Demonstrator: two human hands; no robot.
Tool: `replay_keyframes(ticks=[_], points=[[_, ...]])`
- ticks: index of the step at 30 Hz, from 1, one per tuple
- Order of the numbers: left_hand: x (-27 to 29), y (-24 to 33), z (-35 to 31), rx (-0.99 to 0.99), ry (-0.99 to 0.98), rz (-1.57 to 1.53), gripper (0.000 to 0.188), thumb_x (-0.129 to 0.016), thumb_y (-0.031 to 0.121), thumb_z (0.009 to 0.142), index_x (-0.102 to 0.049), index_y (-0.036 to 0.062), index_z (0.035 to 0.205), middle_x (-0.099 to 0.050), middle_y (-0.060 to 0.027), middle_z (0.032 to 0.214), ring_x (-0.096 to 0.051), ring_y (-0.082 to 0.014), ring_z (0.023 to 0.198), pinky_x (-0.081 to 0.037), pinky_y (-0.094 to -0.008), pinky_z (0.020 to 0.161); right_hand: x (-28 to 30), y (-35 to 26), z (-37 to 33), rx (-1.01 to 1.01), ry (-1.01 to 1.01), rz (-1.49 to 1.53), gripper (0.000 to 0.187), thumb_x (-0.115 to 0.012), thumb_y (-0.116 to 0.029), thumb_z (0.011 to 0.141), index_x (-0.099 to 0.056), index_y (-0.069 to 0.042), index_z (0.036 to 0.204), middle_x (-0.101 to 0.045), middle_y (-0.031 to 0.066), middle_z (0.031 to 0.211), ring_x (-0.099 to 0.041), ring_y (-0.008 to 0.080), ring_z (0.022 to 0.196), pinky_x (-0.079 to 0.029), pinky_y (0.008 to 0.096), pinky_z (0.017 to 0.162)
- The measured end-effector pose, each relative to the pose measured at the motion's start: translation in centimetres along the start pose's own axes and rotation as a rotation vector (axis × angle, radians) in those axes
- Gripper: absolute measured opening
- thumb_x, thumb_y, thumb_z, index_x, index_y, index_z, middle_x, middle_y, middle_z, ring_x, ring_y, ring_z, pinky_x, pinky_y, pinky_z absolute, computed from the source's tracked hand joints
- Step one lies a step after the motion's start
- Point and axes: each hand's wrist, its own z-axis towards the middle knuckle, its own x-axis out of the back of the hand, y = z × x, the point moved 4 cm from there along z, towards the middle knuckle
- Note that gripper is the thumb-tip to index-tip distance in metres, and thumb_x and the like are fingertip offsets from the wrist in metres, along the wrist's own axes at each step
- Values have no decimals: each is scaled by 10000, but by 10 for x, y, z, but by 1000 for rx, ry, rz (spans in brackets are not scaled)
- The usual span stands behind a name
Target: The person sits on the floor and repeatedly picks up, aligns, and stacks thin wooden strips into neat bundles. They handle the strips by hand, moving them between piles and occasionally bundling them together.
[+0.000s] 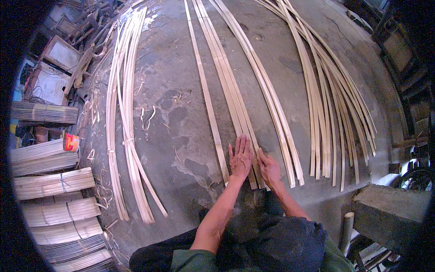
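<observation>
Several long pale bamboo strips [229,84] lie side by side on the floor, running away from me. My left hand [240,158] rests flat on top of them near their close ends, its fingers stretched out. At their right edge is my right hand [270,169], thumb along the outermost strip and the other fingers bent; their tips are hidden. A single narrow strip [206,95] lies to the left, apart from this group. Another narrow bundle of strips [267,86] stretches along the floor just right of my right hand.
Fanned-out strips [324,95] lie farther right. Left are long tied bundles [131,140] and stacks of shorter strips [59,181], with a red-and-yellow packet [70,142] on one. A concrete block [389,211] stands at the lower right. Scrap wood [84,65] is heaped at the far left.
</observation>
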Motion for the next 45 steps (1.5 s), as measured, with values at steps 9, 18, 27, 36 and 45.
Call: replay_keyframes(ticks=[9,18,27,36,45], points=[[4,4,3,13,-34,-36,536,-415,274,975,-315,125,1480,-277,-57,1550,-241,-228,1435,-140,-522,1153,-1,1,4,13,-43,-110,367,-548,-232,951,-564,-173,1312,-523,179,748,-560,360,693,-451,435,635],[1,-3,1,17,-3,-19,529,-398,296,988,-311,126,1482,-278,-52,1549,-240,-220,1434,-129,-502,1163,9,-19,11,34,-45,-57,365,-583,-205,924,-579,-104,1274,-539,193,767,-558,367,703,-444,440,632],[3,-2,0,24,-20,-16,522,-381,294,996,-308,119,1482,-262,-26,1556,-228,-199,1437,-126,-480,1170,10,-27,-4,117,113,271,391,-627,-75,879,-579,-23,1263,-554,185,779,-551,297,689,-453,374,629],[1,-2,-1,37,-15,-43,524,-396,279,988,-315,120,1480,-246,-21,1564,-216,-192,1443,-125,-482,1168,4,-10,-1,120,147,274,394,-648,-78,869,-604,-86,1261,-479,146,723,-499,258,643,-439,354,600],[5,0,-3,32,-10,-73,550,-431,255,965,-308,108,1481,-253,-39,1561,-217,-195,1443,-118,-493,1169,5,-3,-1,59,17,78,406,-587,-182,915,-557,-130,1317,-481,142,764,-520,303,676,-429,401,614]])
